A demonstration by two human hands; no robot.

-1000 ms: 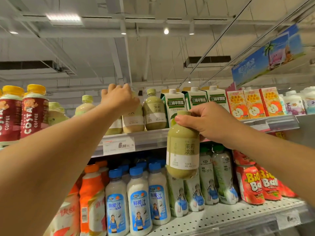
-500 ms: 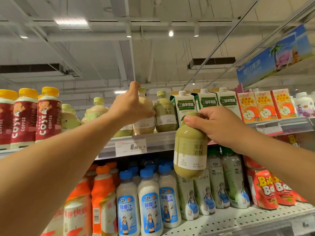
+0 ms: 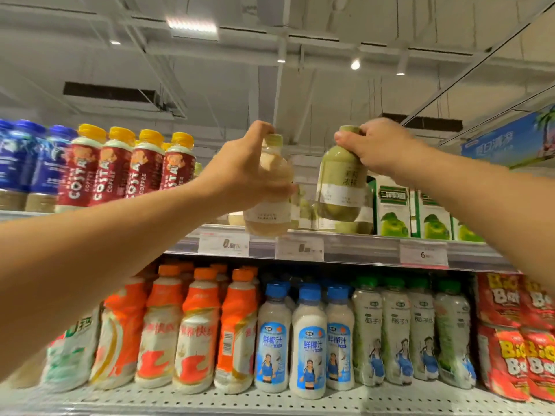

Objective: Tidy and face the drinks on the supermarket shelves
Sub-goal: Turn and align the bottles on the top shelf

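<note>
Having been lifted since a second ago, a beige bottle (image 3: 268,187) and a green bottle (image 3: 341,181) are gripped by curled fingers above the top shelf (image 3: 360,250), ready for re-placing.

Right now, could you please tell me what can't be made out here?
- Head view: beige bottle label is motion-blurred; left hand covers its side.
- Price tags: digits smeared.
- Bottles behind the green bottle: mostly hidden by it.
- Right hand grip covers the green cap.
</note>
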